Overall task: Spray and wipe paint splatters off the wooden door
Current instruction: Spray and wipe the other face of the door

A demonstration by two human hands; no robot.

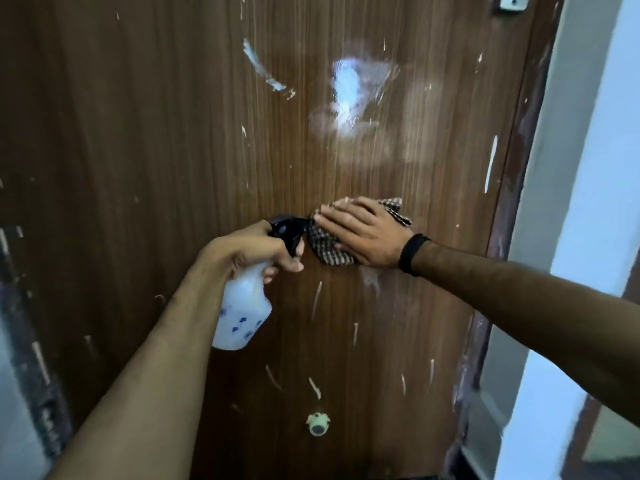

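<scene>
The left hand (258,252) is gripping a white spray bottle (242,306) by its black trigger head, while the right hand (363,233), fingers spread flat, is pressing a checked cloth (325,244) against the paint-streaked wooden door (138,133), just beside the nozzle.

To the right, a pale wall (588,168), white shading to blue-grey, just beside a dark brown frame (512,216) scuffed with pale, worn patches down its length. At the top edge near that frame, a small white fitting (512,1), cut off by the view; at the far left, a dark, chipped strip (31,358) against a grey surface (10,393). Dim indoor light overall, with a blurred brown patch (609,438) low at the right, too unclear to name.
</scene>
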